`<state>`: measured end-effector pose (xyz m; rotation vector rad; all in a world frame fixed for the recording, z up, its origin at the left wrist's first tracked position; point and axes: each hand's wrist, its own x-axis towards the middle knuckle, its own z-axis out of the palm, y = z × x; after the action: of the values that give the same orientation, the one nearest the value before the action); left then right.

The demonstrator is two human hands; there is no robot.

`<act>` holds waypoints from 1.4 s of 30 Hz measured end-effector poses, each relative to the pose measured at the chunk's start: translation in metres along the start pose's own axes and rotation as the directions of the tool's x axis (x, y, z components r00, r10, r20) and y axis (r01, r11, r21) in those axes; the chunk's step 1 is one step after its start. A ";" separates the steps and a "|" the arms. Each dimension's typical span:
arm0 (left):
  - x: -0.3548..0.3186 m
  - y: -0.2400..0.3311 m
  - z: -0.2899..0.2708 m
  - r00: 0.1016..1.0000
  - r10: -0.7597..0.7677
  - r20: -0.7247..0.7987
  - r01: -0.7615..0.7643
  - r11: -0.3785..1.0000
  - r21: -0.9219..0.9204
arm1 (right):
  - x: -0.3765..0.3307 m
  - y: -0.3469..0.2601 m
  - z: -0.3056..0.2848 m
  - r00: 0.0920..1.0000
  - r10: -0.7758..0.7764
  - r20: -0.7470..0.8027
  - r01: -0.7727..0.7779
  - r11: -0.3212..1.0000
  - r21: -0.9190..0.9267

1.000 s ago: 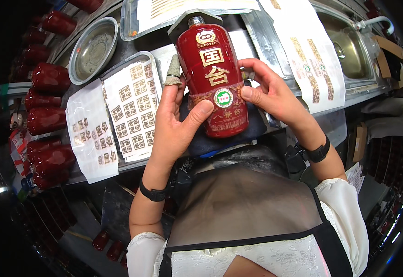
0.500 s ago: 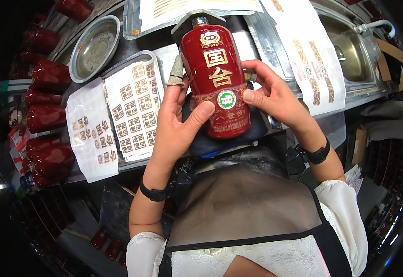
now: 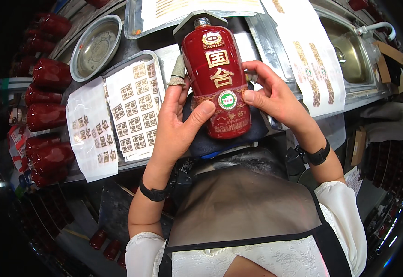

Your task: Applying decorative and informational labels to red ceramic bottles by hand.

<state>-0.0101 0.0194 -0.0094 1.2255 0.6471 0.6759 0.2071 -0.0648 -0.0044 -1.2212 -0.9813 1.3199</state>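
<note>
Hands (image 3: 220, 111) gripping red bottle (image 3: 217, 83), sticker sheets (image 3: 134, 108) beside, steel bowl (image 3: 95, 46) behind

A metal workbench (image 3: 266, 41) carries label sheets (image 3: 134, 108), a steel bowl (image 3: 95, 46), and a dark pad (image 3: 224, 143).

We see from one camera worn on the head. It looks straight down, very close to the left hand (image 3: 176, 127) and right hand (image 3: 275, 99), with the desk (image 3: 173, 55) just past them. The arms come in from the bottom. Straight lines bend near the round, dark rim.
</note>
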 end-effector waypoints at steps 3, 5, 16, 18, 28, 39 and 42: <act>0.000 0.000 0.000 1.000 -0.001 0.002 0.001 1.000 0.004 | 0.000 0.000 -0.001 1.000 0.008 0.003 -0.008 1.000 0.001; 0.000 0.001 0.000 1.000 -0.009 0.006 0.009 1.000 0.002 | 0.000 0.000 -0.001 1.000 0.011 0.002 -0.011 1.000 -0.003; 0.000 0.001 0.000 1.000 -0.020 0.005 0.020 1.000 -0.001 | 0.000 -0.001 -0.002 1.000 -0.010 0.016 0.010 0.999 0.032; -0.001 0.002 0.001 1.000 -0.023 0.003 0.023 1.000 -0.008 | 0.000 -0.002 -0.002 1.000 0.016 0.012 -0.017 0.999 0.050; 0.001 0.001 0.002 1.000 -0.030 0.004 0.030 1.000 -0.004 | 0.001 0.000 -0.002 1.000 0.020 0.015 -0.021 0.999 0.028; 0.002 0.004 0.005 0.999 -0.050 -0.007 0.050 0.999 0.002 | 0.001 -0.001 -0.004 0.999 0.011 0.032 -0.012 1.000 0.028; 0.002 0.006 0.008 0.998 -0.053 -0.017 0.053 0.998 0.015 | 0.000 -0.002 -0.007 0.999 0.035 0.035 -0.037 0.998 0.042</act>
<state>-0.0034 0.0177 -0.0018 1.2141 0.6971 0.6385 0.2141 -0.0649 -0.0033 -1.1927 -0.9550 1.3869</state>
